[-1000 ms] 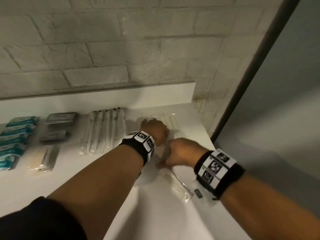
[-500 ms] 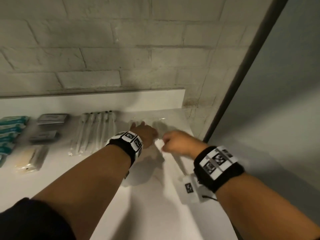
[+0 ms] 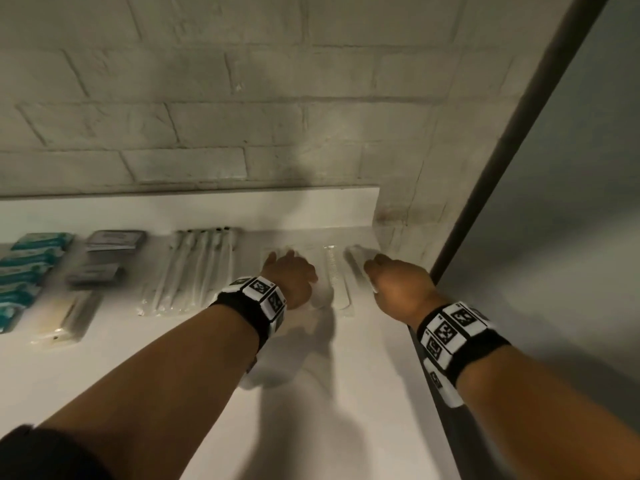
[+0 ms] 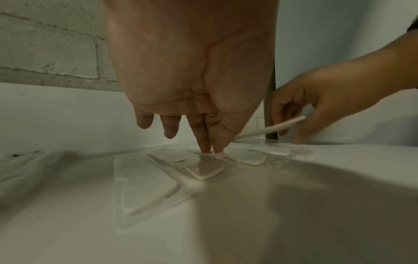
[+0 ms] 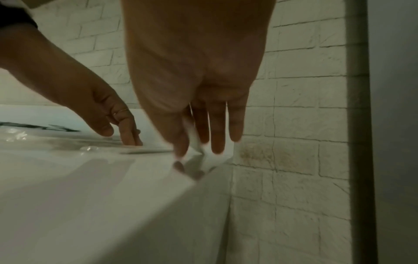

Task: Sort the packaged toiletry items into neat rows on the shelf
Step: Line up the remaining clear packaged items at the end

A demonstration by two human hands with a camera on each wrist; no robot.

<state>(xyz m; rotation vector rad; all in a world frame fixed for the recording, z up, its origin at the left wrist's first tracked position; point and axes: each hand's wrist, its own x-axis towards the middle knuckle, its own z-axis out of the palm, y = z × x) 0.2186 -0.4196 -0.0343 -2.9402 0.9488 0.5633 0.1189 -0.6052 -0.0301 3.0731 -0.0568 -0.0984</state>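
On the white shelf [image 3: 346,393] several clear packets with white combs lie at the back right. The straight fingers of my left hand [image 3: 277,261] press down on one comb packet [image 4: 208,169]. Another comb packet [image 3: 335,278] lies between my hands. My right hand [image 3: 374,268] is at the shelf's back right corner. It pinches a thin white packaged comb [image 4: 271,127] between thumb and fingers, tilted with its far end low to the shelf. From the right wrist view the comb [image 5: 194,141] shows white between thumb and fingers.
Left of the combs lie a row of wrapped toothbrushes [image 3: 194,268], grey packets [image 3: 110,254], a yellowish packet [image 3: 65,313] and teal packets [image 3: 27,268]. A brick wall [image 3: 242,116] backs the shelf. A dark post [image 3: 502,150] borders its right edge.
Both hands moved from mid-shelf toward the back. My right hand picked up the comb packet that lay near the front and carried it to the back right corner.
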